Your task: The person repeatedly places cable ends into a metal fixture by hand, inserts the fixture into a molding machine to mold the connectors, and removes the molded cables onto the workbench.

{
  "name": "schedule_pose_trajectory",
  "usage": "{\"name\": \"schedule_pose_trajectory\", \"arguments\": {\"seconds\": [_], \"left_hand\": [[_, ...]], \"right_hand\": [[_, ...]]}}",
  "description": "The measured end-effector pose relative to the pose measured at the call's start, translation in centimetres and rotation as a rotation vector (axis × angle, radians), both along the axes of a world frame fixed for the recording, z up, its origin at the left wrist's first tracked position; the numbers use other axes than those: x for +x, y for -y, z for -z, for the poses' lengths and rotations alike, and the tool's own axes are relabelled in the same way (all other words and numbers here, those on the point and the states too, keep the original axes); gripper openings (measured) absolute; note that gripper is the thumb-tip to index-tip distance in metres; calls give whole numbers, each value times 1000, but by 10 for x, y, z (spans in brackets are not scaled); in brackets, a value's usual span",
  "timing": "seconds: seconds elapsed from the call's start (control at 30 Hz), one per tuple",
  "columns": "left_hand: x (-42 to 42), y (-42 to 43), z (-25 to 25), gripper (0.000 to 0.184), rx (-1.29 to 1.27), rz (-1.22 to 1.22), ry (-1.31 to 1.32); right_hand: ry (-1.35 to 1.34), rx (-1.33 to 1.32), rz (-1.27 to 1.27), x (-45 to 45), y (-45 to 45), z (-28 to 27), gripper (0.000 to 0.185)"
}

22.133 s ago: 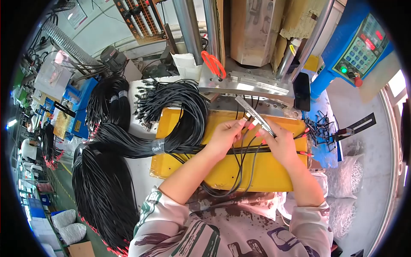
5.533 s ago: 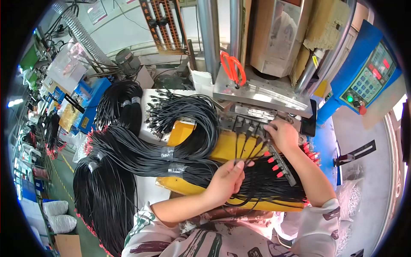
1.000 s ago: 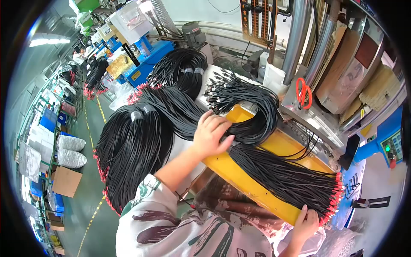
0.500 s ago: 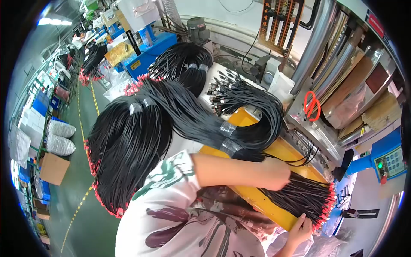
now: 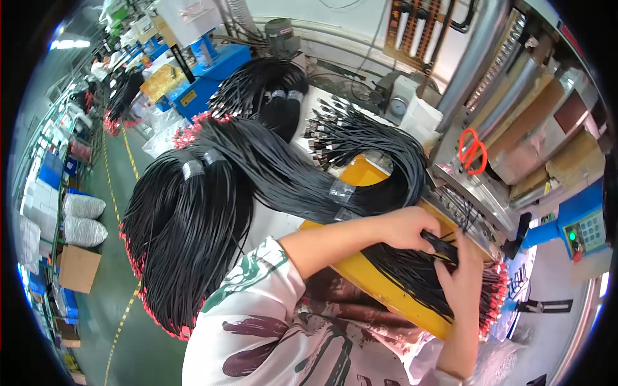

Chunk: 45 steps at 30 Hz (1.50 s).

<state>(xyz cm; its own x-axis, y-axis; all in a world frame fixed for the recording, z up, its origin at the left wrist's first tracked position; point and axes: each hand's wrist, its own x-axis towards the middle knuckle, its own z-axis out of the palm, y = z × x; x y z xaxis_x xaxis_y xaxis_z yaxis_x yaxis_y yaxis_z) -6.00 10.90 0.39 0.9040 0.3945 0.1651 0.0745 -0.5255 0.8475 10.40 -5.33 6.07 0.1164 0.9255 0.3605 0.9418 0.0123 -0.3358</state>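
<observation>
My left hand [image 5: 415, 230] is closed round part of the black cables [image 5: 441, 246] over the right part of the yellow tray [image 5: 360, 267]. Close beside it, my right hand [image 5: 460, 273] has its thumb and fingers spread around the same cables; whether it grips them is hard to tell. Below both hands, more black cables lie along the tray, their red ends [image 5: 494, 289] fanned out at its right end. A curved cable bundle [image 5: 399, 154], bound with clear tape [image 5: 341, 191], lies to the left and behind.
Large black cable bundles [image 5: 193, 238] hang over the left side of the white table [image 5: 277, 222]. Behind the tray stands a metal press [image 5: 476, 199] with an orange-red loop [image 5: 473, 151]. A blue control box [image 5: 582, 222] is at the right, a black phone [image 5: 517, 237] beside the press.
My left hand has moved from the taped bundle rightward over the tray. My right hand has left the tray's front edge and come up to meet it at the cables.
</observation>
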Motion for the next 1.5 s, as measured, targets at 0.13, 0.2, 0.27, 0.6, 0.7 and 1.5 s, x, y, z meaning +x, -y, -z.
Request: {"name": "schedule_pose_trajectory", "arguments": {"seconds": [0.13, 0.2, 0.27, 0.6, 0.7, 1.5], "left_hand": [[-5, 1, -5, 23, -293, 78, -60], [0, 4, 6, 22, 1, 37, 26], [1, 10, 7, 23, 124, -54, 55], [5, 18, -4, 21, -111, -273, -98], [3, 10, 2, 22, -221, -202, -96], [44, 86, -55, 16, -1134, 20, -333]], "right_hand": [[130, -156, 333, 110, 14, 32, 40], [218, -168, 378, 105, 40, 11, 39], [273, -187, 432, 99, 55, 6, 38], [287, -76, 631, 126, 54, 36, 41], [263, -66, 567, 107, 61, 26, 42], [-1397, -84, 64, 22, 48, 40, 35]]}}
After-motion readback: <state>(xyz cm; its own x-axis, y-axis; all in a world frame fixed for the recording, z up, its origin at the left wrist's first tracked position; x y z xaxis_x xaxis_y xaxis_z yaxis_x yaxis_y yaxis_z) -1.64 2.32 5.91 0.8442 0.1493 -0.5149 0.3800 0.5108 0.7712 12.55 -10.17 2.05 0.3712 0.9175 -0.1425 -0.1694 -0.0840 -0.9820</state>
